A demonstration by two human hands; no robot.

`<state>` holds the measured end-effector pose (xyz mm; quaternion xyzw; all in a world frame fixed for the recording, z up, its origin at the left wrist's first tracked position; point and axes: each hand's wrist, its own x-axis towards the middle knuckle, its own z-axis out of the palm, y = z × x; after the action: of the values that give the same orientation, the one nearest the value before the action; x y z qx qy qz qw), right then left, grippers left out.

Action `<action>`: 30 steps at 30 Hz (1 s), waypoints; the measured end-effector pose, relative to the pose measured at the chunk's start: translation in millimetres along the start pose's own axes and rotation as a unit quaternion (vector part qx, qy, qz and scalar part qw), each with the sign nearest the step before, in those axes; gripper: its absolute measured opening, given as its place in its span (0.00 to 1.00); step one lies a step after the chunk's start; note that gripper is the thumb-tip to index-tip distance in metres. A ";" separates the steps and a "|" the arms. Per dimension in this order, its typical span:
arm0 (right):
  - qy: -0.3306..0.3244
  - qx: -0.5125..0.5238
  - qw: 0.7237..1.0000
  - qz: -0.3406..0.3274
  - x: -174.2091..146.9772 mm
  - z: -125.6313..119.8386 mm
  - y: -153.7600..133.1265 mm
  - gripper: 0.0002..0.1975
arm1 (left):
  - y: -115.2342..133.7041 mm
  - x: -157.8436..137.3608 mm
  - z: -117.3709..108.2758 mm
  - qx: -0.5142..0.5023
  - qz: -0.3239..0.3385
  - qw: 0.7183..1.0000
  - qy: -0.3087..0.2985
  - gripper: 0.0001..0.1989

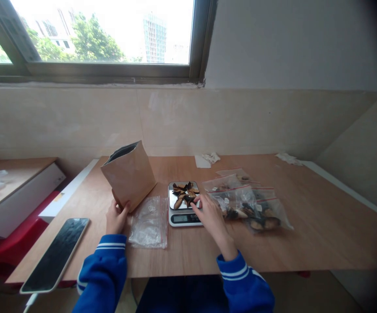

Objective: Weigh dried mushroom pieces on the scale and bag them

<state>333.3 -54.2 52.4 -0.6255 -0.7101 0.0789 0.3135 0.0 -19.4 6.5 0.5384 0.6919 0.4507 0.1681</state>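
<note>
Blue sleeves point(101, 267) nearest; left fingers point(125, 210) pinching brown bag point(131, 178); right fingers point(198, 212) half-bent at curled, dark-edged tan slices point(185, 198), hold unclear.

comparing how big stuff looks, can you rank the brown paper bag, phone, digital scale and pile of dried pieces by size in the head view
1. Brown paper bag and phone: too alike to rank, phone nearer the camera
2. Digital scale
3. Pile of dried pieces

Blue sleeves point(101, 271) are ending in cuffs point(110, 239) just behind the left hand point(116, 216) and right hand point(210, 215); paired white stripes point(111, 245) are circling each cuff; dark trousers point(181, 293) are showing below both hands.
</note>
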 end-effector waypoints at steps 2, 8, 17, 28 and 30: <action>0.018 0.038 0.999 0.012 -5.0 -3.3 4.6 0.08 | -2.5 0.6 1.2 -0.007 0.009 1.000 0.008 0.29; 0.035 0.116 0.992 0.042 -30.9 4.0 22.2 0.13 | -2.7 0.1 3.1 -0.066 0.021 0.998 0.014 0.32; 0.117 0.207 0.971 -0.025 -17.9 -14.2 -10.2 0.13 | -11.7 3.7 5.8 -0.097 0.011 0.995 -0.038 0.33; -0.032 0.127 0.920 -0.370 61.0 -45.2 -119.6 0.10 | -2.5 -2.7 1.0 -0.085 0.067 0.993 -0.048 0.27; -0.021 0.134 0.923 -0.359 63.0 -38.3 -120.6 0.09 | -3.2 -2.2 1.4 -0.082 0.052 0.994 -0.040 0.27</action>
<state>251.6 -30.6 165.3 -0.2789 -0.8765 0.0687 0.3864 0.0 -20.8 2.6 0.5756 0.6162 0.4924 0.2157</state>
